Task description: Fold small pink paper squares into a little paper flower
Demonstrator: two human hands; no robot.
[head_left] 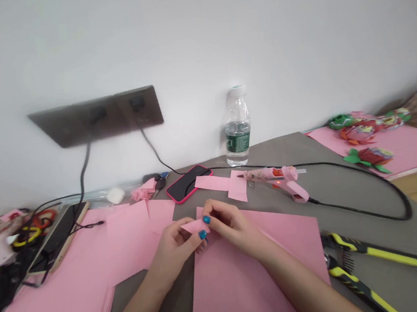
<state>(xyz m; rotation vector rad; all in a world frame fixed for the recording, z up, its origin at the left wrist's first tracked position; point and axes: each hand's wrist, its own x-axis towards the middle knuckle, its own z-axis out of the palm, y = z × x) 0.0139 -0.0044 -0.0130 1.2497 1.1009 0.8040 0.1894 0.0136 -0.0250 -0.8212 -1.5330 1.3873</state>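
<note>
I'm pinching a small piece of pink paper (pixel 193 226) between both hands, just above the near-side sheet of pink card (pixel 256 271) on the grey tabletop (pixel 350 199). My left hand (pixel 173 244) grips its left part, thumb on top; my right hand (pixel 232 221) has thumb and fingertips closed on the right end. The piece is plain, pale pink and unprinted – a short, narrow strip with a fairly straight upper edge, its face tilted up toward me. Another bit of pink shows behind it, near my right fingertips; whether that is a folded part or a second layer, I can't tell, since my fingers cover much of it. Beyond my hands lie a flat pink strip (pixel 212 183) and a squarish pink piece (pixel 238 188) – both much the same pink – with the glue gun's (pixel 277 175) nozzle over the latter.
</note>
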